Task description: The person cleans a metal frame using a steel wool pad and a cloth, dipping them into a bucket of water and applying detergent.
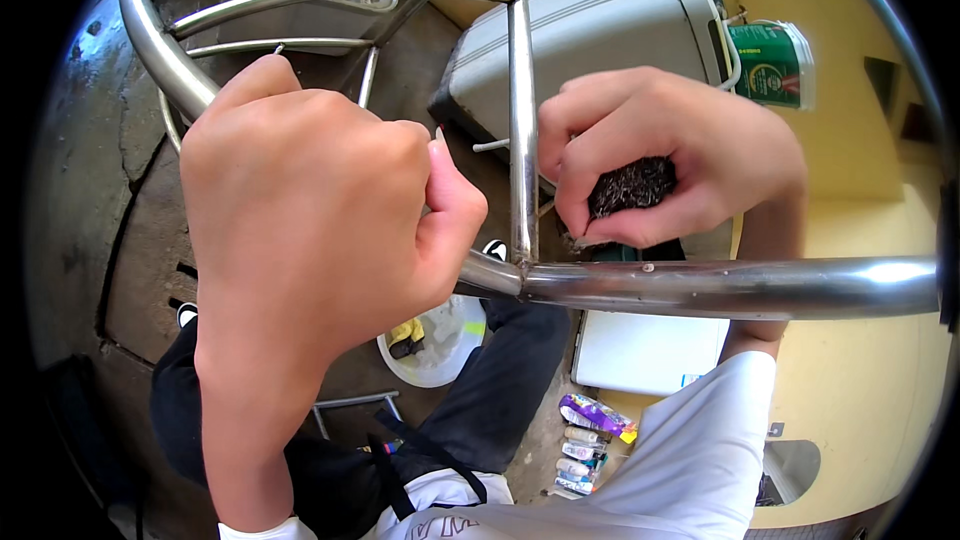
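My left hand (307, 195) is closed around the curved tube of a shiny tubular steel frame (720, 287). The tube runs in behind the knuckles and comes out past the thumb; the palm side is hidden. A dark steel wool scourer (634, 184) sits curled in the fingers of my right hand (675, 142). That hand is just right of the frame's upright bar (520, 105), beyond the thick front tube, and its forearm passes behind this tube. Whether the scourer touches the metal cannot be told.
Past the frame lies a grey-white appliance (600, 22), beside a green bucket (765, 64). A twin-tub washer (300, 19) stands top left. Between my legs is a pail of cloudy water (442, 341) with a yellow-black cloth. Several bottles (577, 454) and a purple packet (596, 416) line the floor.
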Demonstrator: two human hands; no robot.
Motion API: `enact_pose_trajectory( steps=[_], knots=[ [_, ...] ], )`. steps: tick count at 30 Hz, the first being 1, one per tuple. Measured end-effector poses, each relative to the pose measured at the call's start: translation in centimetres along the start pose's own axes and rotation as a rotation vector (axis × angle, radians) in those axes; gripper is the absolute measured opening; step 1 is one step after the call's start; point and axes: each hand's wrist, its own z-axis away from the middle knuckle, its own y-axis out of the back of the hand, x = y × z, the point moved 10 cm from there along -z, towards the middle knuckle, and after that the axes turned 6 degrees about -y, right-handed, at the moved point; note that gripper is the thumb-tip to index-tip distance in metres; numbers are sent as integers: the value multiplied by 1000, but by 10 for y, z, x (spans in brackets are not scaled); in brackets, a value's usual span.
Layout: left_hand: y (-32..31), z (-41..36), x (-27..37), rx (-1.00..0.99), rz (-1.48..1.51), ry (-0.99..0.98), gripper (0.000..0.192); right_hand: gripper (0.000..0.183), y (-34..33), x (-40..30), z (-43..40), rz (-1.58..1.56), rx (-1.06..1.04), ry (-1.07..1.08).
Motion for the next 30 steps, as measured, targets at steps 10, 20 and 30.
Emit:
enact_pose_trajectory(
  steps=[10, 20, 30],
  knots=[
    [-1, 0, 2, 2, 17, -17, 23, 26, -11, -4, 17, 77, 194, 50],
    [-1, 0, 0, -20, 24, -15, 22, 29, -12, -4, 14, 124, 206, -11],
    [-1, 0, 0, -32, 7, -18, 21, 27, -7, -23, 16, 292, 376, -59]
  ],
)
